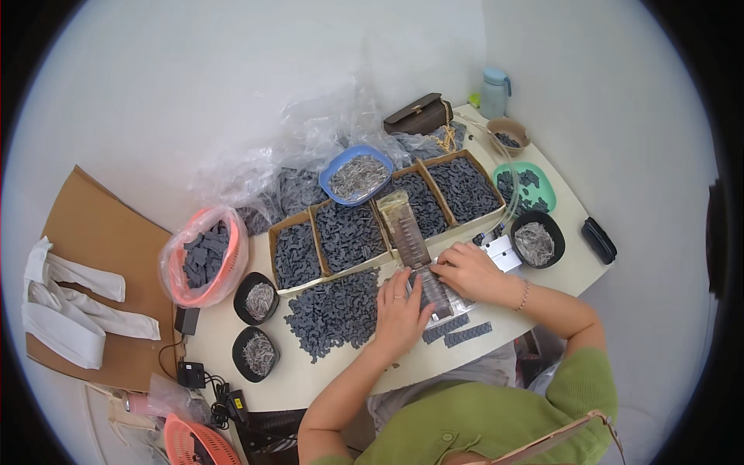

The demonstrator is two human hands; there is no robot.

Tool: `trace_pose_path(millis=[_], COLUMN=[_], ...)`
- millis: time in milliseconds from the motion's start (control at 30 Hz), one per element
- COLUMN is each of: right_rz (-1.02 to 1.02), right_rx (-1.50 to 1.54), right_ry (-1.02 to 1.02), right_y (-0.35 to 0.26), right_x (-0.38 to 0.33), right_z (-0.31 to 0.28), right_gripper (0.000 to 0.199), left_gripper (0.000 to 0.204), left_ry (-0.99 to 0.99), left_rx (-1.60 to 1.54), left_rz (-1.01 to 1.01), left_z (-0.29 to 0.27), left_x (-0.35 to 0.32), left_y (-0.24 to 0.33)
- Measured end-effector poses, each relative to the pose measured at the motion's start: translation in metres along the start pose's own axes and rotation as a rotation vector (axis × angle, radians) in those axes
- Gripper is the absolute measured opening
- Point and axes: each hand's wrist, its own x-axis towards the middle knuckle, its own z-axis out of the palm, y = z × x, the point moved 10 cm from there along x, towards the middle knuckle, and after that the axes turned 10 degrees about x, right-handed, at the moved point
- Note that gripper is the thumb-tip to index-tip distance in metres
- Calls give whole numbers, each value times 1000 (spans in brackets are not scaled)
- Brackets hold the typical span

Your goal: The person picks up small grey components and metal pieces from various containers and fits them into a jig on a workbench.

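Note:
A clear slotted jig (pixel 440 298) lies in front of me, with rows of dark grey pieces showing in it. A long clear plate (pixel 408 232) extends from its far end toward the boxes. My left hand (pixel 397 314) rests along the jig's left side, fingers apart and fingertips touching it. From the right, my right hand (pixel 471 273) bends its fingers down onto the jig's upper part; whatever they pinch is hidden. Two dark grey strips (pixel 468 334) lie by the jig's near edge. A loose heap of small grey plastic parts (pixel 333 314) spreads left of my left hand.
Divided cardboard boxes (pixel 325 273) of grey parts line the back, with a blue bowl (pixel 358 174) of metal pins on them. Black bowls (pixel 256 354) of pins stand left, another black bowl (pixel 538 240) right. A green tray (pixel 527 186) and black case (pixel 598 240) are farther right.

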Motion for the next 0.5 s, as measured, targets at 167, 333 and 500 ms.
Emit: trace_pose_path(millis=[167,333,500], right_rz=[-12,-32,-28], right_rx=[-74,-63,-139], right_ry=[8,-10,-31], right_y=[-11,-10,-7], right_x=[-4,-2,-1], right_z=[4,7,6], right_gripper=[32,35,36], left_gripper=[60,61,60], left_ry=[-10,-18,-31], left_rx=[-26,-9,15], left_rz=[-28,-31,-6], left_z=[0,1,2], left_x=[1,2,-2], left_y=[-1,-1,6])
